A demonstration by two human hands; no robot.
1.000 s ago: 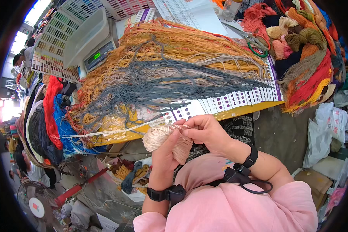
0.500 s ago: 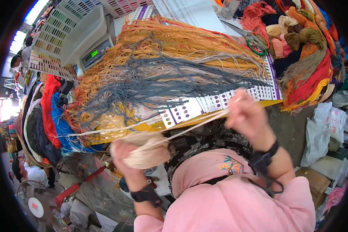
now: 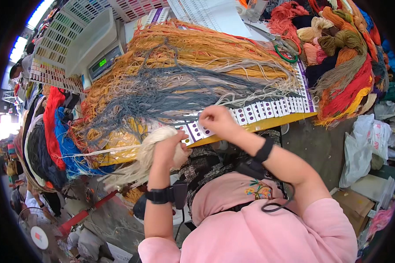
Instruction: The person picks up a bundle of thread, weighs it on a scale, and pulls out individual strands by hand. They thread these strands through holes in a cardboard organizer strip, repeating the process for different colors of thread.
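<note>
My left hand [image 3: 167, 149] is closed around a hank of cream yarn [image 3: 148, 147] at the table's near edge, with its loose tail hanging to the left. My right hand [image 3: 220, 122] hovers over the white cards with dark dots [image 3: 267, 108], its fingers curled together; whether a thread is between them is hidden. Ahead of both hands lies a wide spread of orange and gold threads [image 3: 184, 48], with slate-blue strands [image 3: 162, 90] across it. Fresh cream strands [image 3: 250, 97] rest on the right end of the blue ones.
A digital scale [image 3: 103, 61] with a white tray stands at the back left beside colour charts [image 3: 57, 46]. Green-handled scissors [image 3: 286, 55] lie at the back right, near bundled coloured yarn [image 3: 344, 48]. Red and blue hanks [image 3: 57, 118] hang at the left; a fan [image 3: 39, 236] stands below.
My right hand has come left and nearer my left hand, and the strand stretched between them is gone. Cream strands now lie on the blue ones. The hank's tail has dropped loose.
</note>
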